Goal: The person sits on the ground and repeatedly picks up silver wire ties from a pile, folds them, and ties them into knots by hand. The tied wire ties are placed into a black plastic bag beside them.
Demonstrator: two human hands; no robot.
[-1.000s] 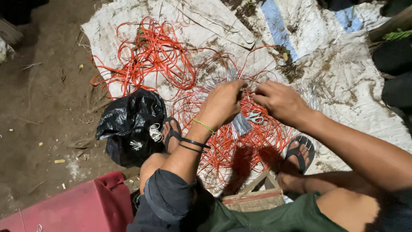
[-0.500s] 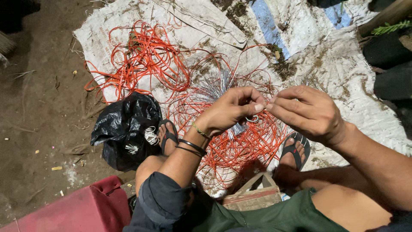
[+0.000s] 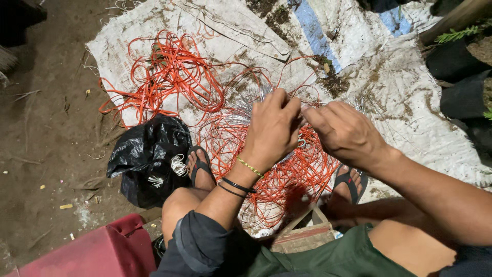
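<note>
Both hands risen since before, left hand (image 3: 274,128) and right hand (image 3: 344,131) closed pinching orange wire (image 3: 287,174)

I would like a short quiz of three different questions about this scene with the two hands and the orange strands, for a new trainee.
1. True or false: the left hand and the right hand meet above the round orange weaving.
2. What lies just left of the person's left foot? A) a black plastic bag B) a metal bucket C) a glass bottle
3. Fill in: the loose orange strands lie on a white woven ____.

Key:
1. True; the fingertips come together over it.
2. A, the black plastic bag.
3. Sack, the white woven sack spread on the ground.
</note>
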